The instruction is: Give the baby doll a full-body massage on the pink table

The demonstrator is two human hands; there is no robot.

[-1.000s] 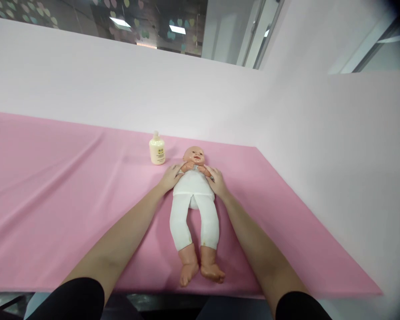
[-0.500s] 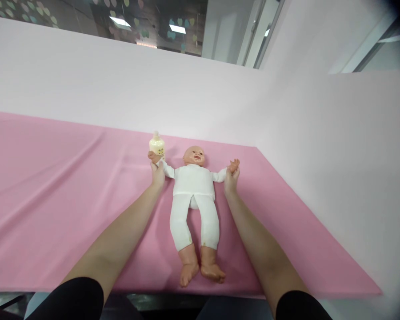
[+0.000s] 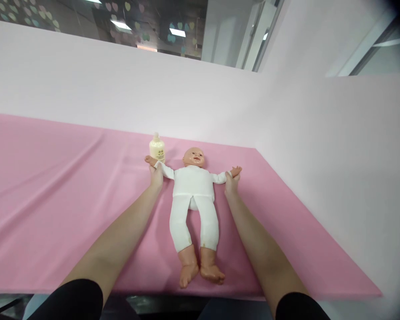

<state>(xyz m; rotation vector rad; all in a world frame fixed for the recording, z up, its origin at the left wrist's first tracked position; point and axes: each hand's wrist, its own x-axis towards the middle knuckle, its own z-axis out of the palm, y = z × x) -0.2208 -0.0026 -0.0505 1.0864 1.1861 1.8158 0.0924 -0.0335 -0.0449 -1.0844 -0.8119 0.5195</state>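
We are holding the doll (image 3: 193, 186) by both of its wrists. Our left hand (image 3: 156, 175) is closing around the wrist of the arm that is reaching toward the bottle, and our right hand (image 3: 231, 183) is gripping the other wrist in the same way, so both hands are clasping rather than lying loose. The doll is lying on its back near the far middle of the pink cloth (image 3: 53, 200), head away from us, feet (image 3: 202, 269) pointing at us, dressed in a white top and white leggings, with its arms (image 3: 220, 177) stretching straight out to either side.

As we are judging it, we are in the middle of an arm stretch, at the point where the arms are fully spread. Any move from here is calling for a soft, even grip on both wrists at once and a matched pace on both sides, so the body is not twisting or sliding on the cloth.

A cream lotion bottle (image 3: 157, 150) is standing upright just behind the doll's small hand on our left, very near or touching it; we cannot tell which. That bottle is the one thing risking a knock if the arm is swinging further out. Pale pink walls (image 3: 320, 133) are closing in the cloth behind and to the right.
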